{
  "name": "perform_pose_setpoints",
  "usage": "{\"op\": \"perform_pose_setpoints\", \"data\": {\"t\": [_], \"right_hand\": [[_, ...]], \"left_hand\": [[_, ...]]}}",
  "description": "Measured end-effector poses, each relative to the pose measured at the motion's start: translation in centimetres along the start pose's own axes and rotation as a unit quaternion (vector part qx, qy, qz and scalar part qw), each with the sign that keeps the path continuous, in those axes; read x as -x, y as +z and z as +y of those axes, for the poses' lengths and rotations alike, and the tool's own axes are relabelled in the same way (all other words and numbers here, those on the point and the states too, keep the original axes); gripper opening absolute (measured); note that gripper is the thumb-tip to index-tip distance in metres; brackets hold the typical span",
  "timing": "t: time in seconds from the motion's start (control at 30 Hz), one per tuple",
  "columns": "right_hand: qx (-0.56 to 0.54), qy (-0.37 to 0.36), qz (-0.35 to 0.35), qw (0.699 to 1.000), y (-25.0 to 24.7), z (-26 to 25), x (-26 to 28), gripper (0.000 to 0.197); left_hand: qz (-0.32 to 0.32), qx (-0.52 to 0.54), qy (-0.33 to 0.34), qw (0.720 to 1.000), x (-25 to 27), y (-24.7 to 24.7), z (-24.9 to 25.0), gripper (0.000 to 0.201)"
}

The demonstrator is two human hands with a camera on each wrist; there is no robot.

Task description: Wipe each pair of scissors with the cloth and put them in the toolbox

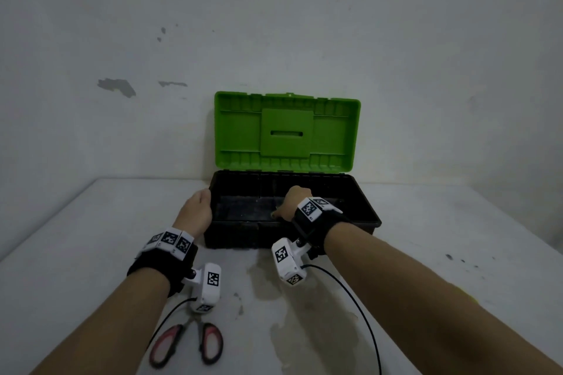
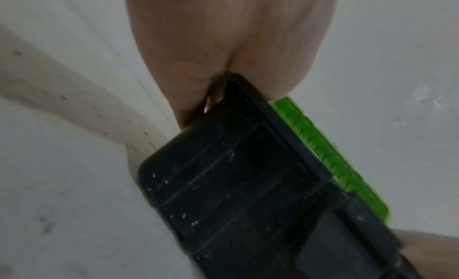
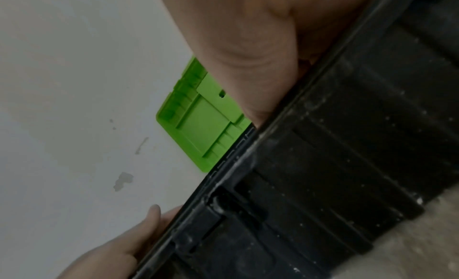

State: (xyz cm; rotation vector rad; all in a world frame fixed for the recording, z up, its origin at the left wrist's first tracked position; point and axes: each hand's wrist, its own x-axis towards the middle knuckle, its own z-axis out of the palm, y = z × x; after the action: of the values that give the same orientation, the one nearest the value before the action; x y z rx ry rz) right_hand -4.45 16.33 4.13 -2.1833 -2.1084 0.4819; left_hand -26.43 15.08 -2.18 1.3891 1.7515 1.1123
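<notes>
A toolbox (image 1: 237,237) with a black base stands open against the wall, its green lid (image 1: 286,131) upright. My left hand (image 1: 203,202) grips the box's left end at the rim; the left wrist view shows that hand (image 2: 211,47) closed round the corner of the box (image 2: 236,185). My right hand (image 1: 293,201) reaches over the front rim into the box, fingers hidden inside. In the right wrist view the palm (image 3: 248,37) lies against the rim (image 3: 273,126). One pair of red-and-black-handled scissors (image 1: 167,345) lies on the table near me, blades under my left wrist camera. No cloth is in view.
The white table (image 1: 441,253) carries stains in front of the box. The wall stands directly behind the lid. Camera cables trail from both wrists across the near table.
</notes>
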Motion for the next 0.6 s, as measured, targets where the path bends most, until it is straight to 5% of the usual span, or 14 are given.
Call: {"op": "perform_pose_setpoints", "data": {"t": [0.33, 0.5, 0.6], "right_hand": [[0.093, -0.069, -0.041, 0.992, 0.8, -0.4, 0.3, 0.027], [-0.011, -0.047, -0.024, 0.999, 0.9, 0.3, 0.9, 0.035], [-0.052, -0.024, 0.042, 0.997, 0.3, 0.3, 2.0, 0.023]], "left_hand": [[0.007, 0.024, -0.005, 1.000, 0.4, -0.2, 0.1, 0.048], [0.007, 0.004, 0.000, 1.000, 1.8, -0.7, 0.5, 0.057], [0.016, -0.017, 0.008, 1.000, 3.3, -0.8, 0.8, 0.048]]}}
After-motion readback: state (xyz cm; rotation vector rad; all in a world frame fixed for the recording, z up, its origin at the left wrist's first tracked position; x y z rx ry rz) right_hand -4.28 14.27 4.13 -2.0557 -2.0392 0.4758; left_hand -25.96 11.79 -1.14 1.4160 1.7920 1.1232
